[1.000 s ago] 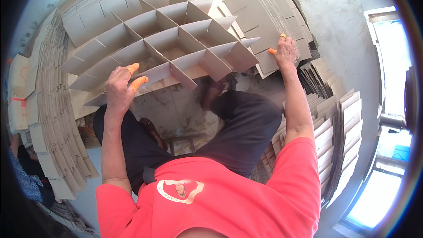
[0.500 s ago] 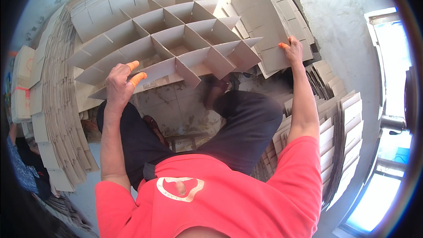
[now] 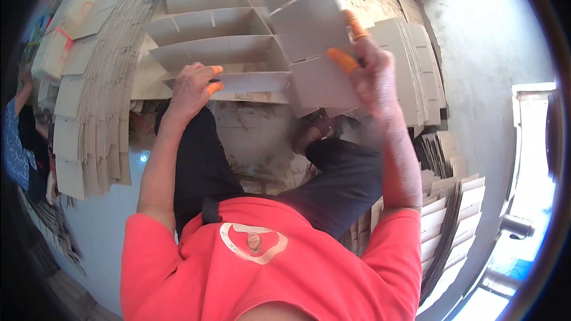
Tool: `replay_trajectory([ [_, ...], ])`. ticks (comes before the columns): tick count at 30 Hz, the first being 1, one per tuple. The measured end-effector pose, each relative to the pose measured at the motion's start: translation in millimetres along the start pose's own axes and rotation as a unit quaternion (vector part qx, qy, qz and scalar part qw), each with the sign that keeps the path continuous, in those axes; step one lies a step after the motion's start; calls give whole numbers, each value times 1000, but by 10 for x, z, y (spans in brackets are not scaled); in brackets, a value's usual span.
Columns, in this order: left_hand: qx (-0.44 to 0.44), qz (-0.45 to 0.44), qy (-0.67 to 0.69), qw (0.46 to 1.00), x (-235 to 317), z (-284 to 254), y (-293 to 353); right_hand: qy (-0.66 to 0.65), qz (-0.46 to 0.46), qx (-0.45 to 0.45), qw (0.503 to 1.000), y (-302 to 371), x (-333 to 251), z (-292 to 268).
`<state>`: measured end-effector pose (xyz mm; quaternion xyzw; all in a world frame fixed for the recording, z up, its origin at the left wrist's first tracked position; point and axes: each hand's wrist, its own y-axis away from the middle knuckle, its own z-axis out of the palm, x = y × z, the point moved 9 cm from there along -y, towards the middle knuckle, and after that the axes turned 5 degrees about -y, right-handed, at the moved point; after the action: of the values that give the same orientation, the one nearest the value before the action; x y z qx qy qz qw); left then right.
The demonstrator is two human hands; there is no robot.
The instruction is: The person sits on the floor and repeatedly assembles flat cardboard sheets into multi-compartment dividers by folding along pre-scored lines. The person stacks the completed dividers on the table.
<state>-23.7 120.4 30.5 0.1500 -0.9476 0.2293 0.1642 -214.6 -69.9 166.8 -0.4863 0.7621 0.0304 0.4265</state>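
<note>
A slotted cardboard strip (image 3: pixel 312 27) stands on end in front of me, with my right hand (image 3: pixel 375 74) closed on its right edge. Behind and left of it is a cardboard divider grid (image 3: pixel 223 50), made of long strips set on edge; the held strip hides its right part. My left hand (image 3: pixel 190 89) pinches the top edge of the nearest long strip (image 3: pixel 256 82) between finger and thumb. Orange coverings wrap the thumb and a finger of each hand.
Stacked cardboard (image 3: pixel 95 101) rises on the left, with a pale box (image 3: pixel 62 35) beyond. More sheets (image 3: pixel 410 71) lie at the right, above bundled strips (image 3: pixel 446 214). Another person's patterned sleeve (image 3: pixel 18 142) shows at far left. My knees are under the work.
My right hand has come left from the stack of sheets, bringing a slotted strip in front of the grid. My left hand has closed on the near strip. The view has shifted.
</note>
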Motion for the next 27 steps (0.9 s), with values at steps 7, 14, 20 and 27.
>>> replay_trajectory([
  [7, 31, 7, 19, 999, -21, 5, 20, -64, -26, -106, 992, -131, -236, 793],
  [14, 41, 4, 21, 999, -25, 7, -4, -43, 0, -149, 988, -218, -149, 1065],
  [20, 40, -4, 26, 999, -51, 2, -41, -35, -32, -134, 990, -268, -164, 1112],
  [27, 31, -6, 26, 999, -70, 46, -67, 39, -48, -237, 970, -180, -40, 1525],
])
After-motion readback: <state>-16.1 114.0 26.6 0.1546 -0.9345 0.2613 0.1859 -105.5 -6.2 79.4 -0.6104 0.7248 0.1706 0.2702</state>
